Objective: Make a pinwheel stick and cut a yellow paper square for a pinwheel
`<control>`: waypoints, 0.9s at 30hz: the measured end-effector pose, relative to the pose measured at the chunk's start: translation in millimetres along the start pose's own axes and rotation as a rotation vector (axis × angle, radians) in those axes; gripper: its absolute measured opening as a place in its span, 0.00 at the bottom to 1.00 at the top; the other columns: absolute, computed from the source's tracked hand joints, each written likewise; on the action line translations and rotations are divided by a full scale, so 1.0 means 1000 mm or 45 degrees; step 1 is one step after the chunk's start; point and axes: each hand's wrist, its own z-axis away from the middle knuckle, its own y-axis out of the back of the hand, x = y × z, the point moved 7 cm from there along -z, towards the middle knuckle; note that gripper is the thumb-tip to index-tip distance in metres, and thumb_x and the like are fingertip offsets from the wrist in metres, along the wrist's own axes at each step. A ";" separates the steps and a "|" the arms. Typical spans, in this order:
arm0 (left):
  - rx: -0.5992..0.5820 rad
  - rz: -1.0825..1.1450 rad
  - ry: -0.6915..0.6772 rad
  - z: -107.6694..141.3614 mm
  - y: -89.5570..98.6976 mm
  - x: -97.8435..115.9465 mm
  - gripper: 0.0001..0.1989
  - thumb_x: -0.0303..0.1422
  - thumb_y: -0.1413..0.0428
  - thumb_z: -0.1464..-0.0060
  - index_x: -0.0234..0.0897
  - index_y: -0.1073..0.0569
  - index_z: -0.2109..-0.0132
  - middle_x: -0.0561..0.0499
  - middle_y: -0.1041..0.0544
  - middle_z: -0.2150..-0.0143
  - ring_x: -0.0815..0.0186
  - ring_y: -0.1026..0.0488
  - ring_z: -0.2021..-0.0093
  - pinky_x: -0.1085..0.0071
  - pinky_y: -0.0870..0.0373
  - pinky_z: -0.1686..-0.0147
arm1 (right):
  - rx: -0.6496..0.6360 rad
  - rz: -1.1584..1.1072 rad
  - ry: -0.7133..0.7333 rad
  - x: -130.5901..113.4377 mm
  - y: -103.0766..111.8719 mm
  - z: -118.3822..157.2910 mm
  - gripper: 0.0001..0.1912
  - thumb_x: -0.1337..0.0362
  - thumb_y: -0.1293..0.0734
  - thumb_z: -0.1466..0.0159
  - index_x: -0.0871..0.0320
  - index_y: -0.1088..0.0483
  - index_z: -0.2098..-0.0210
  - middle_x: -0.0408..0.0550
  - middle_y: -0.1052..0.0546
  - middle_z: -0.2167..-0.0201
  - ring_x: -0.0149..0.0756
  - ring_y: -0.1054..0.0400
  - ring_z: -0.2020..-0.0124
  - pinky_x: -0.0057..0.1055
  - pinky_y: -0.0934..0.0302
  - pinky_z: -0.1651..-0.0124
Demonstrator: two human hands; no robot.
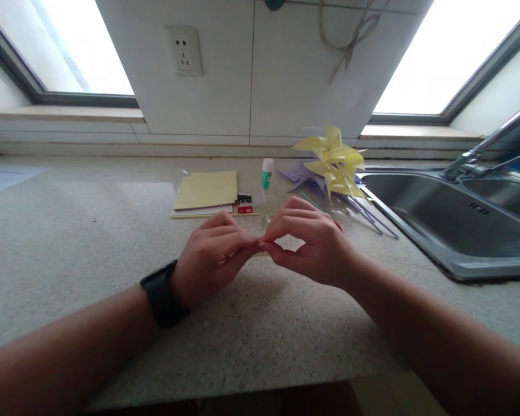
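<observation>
My left hand (216,257), with a black watch (163,293) on its wrist, and my right hand (309,242) meet fingertip to fingertip above the counter. Both are pinched closed. A small pale yellow strip (261,254) shows just under the fingertips; whatever else they hold is hidden. Behind my left hand lie a stack of yellow paper (207,189), a thin stick (190,216) and a small red and black box (245,203). A glue stick (266,173) stands upright behind the hands. Yellow pinwheels (331,162) and purple ones (305,175) lie beyond my right hand.
The speckled counter (91,254) runs up to a tiled wall with a socket (184,51). At the right is a metal sink (433,214) with a faucet (468,159). A printed sheet (8,176) lies at the far left. The counter's front edge is close below.
</observation>
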 end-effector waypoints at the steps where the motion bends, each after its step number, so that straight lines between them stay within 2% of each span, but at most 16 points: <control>1: -0.001 0.002 0.002 0.000 0.000 0.000 0.02 0.29 0.39 0.40 0.36 0.22 0.63 0.53 0.23 0.72 0.66 0.33 0.68 0.69 0.34 0.65 | 0.013 -0.007 -0.001 0.000 0.001 0.001 0.04 0.69 0.29 0.38 0.57 0.28 0.69 0.43 0.24 0.73 0.33 0.35 0.67 0.34 0.38 0.60; 4: 0.000 0.009 0.045 -0.001 -0.002 -0.006 0.02 0.30 0.39 0.40 0.36 0.22 0.61 0.52 0.22 0.71 0.66 0.32 0.67 0.69 0.33 0.65 | 0.102 -0.031 -0.059 0.006 0.010 0.003 0.05 0.71 0.29 0.40 0.57 0.28 0.70 0.42 0.24 0.73 0.32 0.35 0.67 0.33 0.38 0.62; 8: 0.017 0.006 0.125 0.000 0.000 -0.021 0.04 0.33 0.40 0.39 0.38 0.21 0.62 0.53 0.23 0.71 0.67 0.31 0.67 0.70 0.33 0.66 | 0.263 -0.050 -0.284 0.026 0.024 0.010 0.05 0.70 0.29 0.40 0.56 0.28 0.71 0.41 0.29 0.74 0.32 0.36 0.69 0.33 0.40 0.66; 13: -0.007 -0.012 0.187 0.001 0.003 -0.036 0.07 0.35 0.41 0.38 0.38 0.21 0.63 0.52 0.24 0.70 0.67 0.30 0.67 0.70 0.33 0.66 | 0.360 -0.071 -0.423 0.043 0.034 0.017 0.04 0.68 0.30 0.38 0.57 0.27 0.71 0.41 0.30 0.74 0.31 0.38 0.71 0.33 0.42 0.68; 17: -0.060 0.001 0.233 0.002 0.003 -0.041 0.10 0.38 0.41 0.38 0.38 0.21 0.64 0.51 0.24 0.70 0.66 0.29 0.67 0.69 0.33 0.66 | 0.367 -0.043 -0.447 0.046 0.034 0.018 0.05 0.67 0.30 0.39 0.57 0.26 0.71 0.41 0.30 0.74 0.30 0.37 0.72 0.33 0.42 0.68; 22: -0.135 0.094 0.460 0.008 -0.002 -0.057 0.11 0.40 0.41 0.39 0.39 0.19 0.65 0.51 0.22 0.69 0.66 0.28 0.69 0.69 0.33 0.67 | 0.271 -0.085 -0.576 0.060 0.026 0.023 0.06 0.62 0.29 0.38 0.57 0.24 0.69 0.41 0.27 0.75 0.29 0.36 0.73 0.30 0.41 0.70; 25: -0.089 0.134 0.514 0.009 -0.002 -0.063 0.12 0.41 0.41 0.39 0.39 0.19 0.65 0.51 0.21 0.69 0.67 0.28 0.70 0.71 0.33 0.70 | 0.204 -0.160 -0.672 0.070 0.021 0.027 0.08 0.59 0.29 0.37 0.57 0.23 0.67 0.42 0.25 0.74 0.29 0.36 0.74 0.29 0.40 0.72; 27: -0.040 0.176 0.546 0.009 -0.001 -0.065 0.13 0.42 0.41 0.39 0.37 0.20 0.65 0.51 0.20 0.71 0.68 0.28 0.73 0.73 0.34 0.74 | 0.157 -0.184 -0.672 0.072 0.018 0.027 0.08 0.59 0.29 0.38 0.58 0.23 0.67 0.43 0.24 0.74 0.29 0.35 0.74 0.29 0.40 0.72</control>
